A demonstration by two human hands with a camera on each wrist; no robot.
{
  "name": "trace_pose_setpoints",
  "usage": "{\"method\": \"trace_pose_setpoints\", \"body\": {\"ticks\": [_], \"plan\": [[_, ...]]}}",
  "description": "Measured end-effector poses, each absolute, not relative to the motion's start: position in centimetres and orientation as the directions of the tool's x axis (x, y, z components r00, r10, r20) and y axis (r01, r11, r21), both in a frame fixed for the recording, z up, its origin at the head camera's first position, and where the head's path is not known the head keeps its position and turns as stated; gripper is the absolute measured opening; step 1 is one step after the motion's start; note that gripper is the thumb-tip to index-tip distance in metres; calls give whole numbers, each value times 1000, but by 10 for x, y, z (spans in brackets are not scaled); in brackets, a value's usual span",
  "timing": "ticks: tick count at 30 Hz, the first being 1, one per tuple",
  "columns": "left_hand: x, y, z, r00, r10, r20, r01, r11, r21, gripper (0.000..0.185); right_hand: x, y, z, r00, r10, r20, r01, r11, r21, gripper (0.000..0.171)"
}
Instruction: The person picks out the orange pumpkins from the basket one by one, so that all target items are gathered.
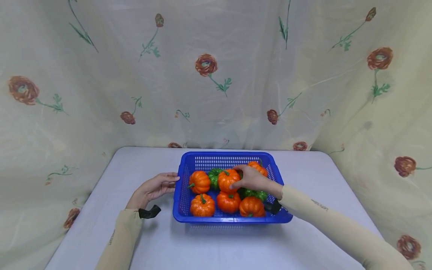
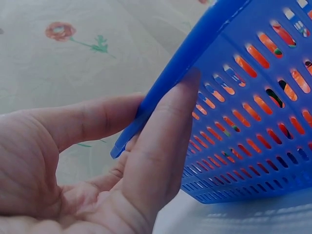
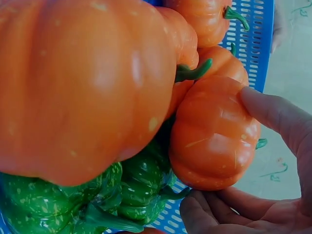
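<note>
Six orange pumpkins sit in the blue basket on the counter — none out. The right hand curls round the middle pumpkin, unlifted; the left hand, fingers straight, steadies the basket's rim.

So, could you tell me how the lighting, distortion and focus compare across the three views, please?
Head view: even, soft light, a faint shadow under the blue basket, the table edges bowed by a wide lens. Left wrist view: the left hand fills the frame, slightly soft. Right wrist view: the nearest orange pumpkin looms very large, with mild glare.
</note>
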State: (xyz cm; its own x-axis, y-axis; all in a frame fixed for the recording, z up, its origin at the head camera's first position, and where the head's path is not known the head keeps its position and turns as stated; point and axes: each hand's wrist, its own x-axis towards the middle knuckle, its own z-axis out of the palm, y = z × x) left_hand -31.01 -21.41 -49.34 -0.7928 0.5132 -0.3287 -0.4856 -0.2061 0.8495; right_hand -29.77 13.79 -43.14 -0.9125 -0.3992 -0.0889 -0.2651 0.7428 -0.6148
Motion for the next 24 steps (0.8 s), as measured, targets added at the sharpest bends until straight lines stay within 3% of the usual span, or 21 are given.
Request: {"method": "trace_pose_setpoints", "body": {"ticks": [17,24], "plan": [[-306,-214,-487,-770,547,-328,-484,-166,859,46,-279,167,-416,-903,-422,-87,-240,660,-712,66],[-312,-213,-495,-788,508,-349,-492,-178,852,46,-267,196,-406,-906,-413,-97,-217,648,-731,70]]}}
